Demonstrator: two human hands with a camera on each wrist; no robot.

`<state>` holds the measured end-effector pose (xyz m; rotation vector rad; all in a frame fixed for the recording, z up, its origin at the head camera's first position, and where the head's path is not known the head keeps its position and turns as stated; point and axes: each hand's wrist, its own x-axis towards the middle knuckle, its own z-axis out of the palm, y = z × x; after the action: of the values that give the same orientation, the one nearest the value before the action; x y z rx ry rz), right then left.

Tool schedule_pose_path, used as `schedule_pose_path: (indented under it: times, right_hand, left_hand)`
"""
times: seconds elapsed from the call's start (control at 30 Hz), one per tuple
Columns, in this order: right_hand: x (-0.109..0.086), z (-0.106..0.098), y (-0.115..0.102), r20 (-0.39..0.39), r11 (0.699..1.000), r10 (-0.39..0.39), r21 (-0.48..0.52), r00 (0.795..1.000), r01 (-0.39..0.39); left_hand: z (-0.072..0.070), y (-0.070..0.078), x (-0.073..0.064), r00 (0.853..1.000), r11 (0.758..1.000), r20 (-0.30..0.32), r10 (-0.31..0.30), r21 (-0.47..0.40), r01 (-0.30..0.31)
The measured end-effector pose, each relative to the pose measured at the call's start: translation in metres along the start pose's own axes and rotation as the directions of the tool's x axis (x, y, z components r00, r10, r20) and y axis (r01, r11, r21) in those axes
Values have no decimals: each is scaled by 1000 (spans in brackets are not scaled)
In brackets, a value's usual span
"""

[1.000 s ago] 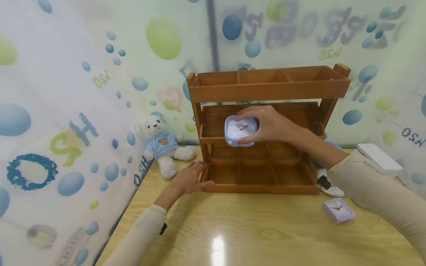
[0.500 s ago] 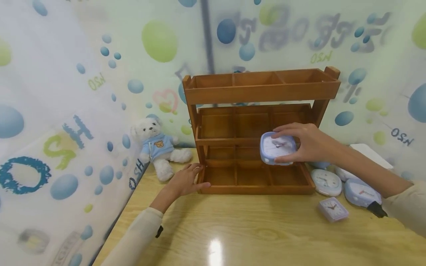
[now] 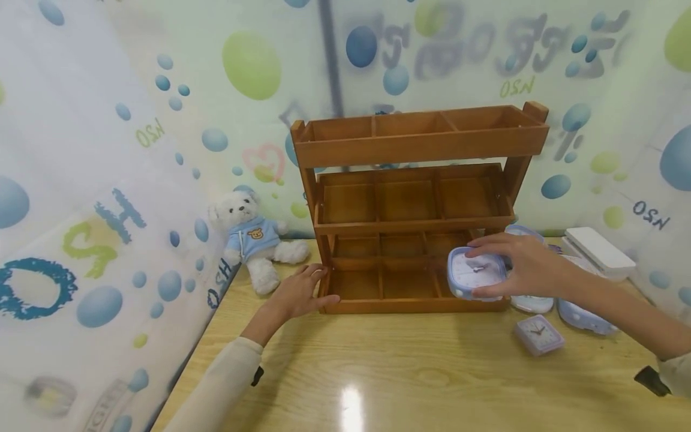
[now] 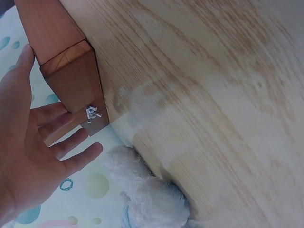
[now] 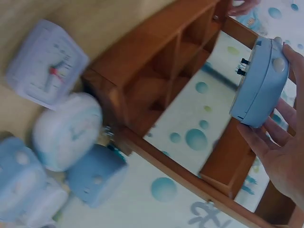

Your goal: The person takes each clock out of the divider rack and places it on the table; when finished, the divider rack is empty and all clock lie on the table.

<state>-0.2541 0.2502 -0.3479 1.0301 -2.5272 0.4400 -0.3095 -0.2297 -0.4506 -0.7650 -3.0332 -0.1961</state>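
Note:
A light-blue alarm clock (image 3: 475,273) with a white face is pinched between the thumb and fingers of my right hand (image 3: 531,267). In the head view it overlaps the right end of the bottom tier of a brown wooden rack (image 3: 421,145). The right wrist view shows the clock's blue casing (image 5: 261,80) from the side and back, with two dark knobs. My left hand (image 3: 294,295) is at the rack's lower left corner, thumb along the front edge and fingers at the side. In the left wrist view its fingers (image 4: 78,159) are extended and spread beside the wood.
Right of the rack, a small lilac square clock (image 3: 540,334) lies on the wooden table (image 3: 410,384). Beyond it are a round-cornered white clock (image 3: 532,304), a blue clock (image 3: 585,318) and a white box (image 3: 601,249). A white teddy bear (image 3: 256,237) in blue sits left.
My right hand has carried the blue clock right and downward, from in front of the middle tier to the lower right end of the rack. The left hand has stayed at the rack's corner.

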Motion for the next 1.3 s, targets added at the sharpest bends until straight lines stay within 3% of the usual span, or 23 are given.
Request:
schedule_pose_path:
  times: [0.27,0.57,0.77,1.3]
  right_hand:
    - [-40,28,3,0,1000,-11,1,1000,11]
    - [-71,59,2,82,999,35,14,996,-36]
    - [-82,70,6,111,997,78,7,991,-79]
    - [-95,88,19,79,997,67,32,995,-69]
  left_hand:
    - [0,-1,2,1000,1000,-21,23,0,-23]
    - [-3,-4,3,1000,1000,4,7,0,-7]
    - [-3,-7,3,1000,1000,9,0,-7,0]
    - [-2,-8,4,1000,999,14,-12,-30,13]
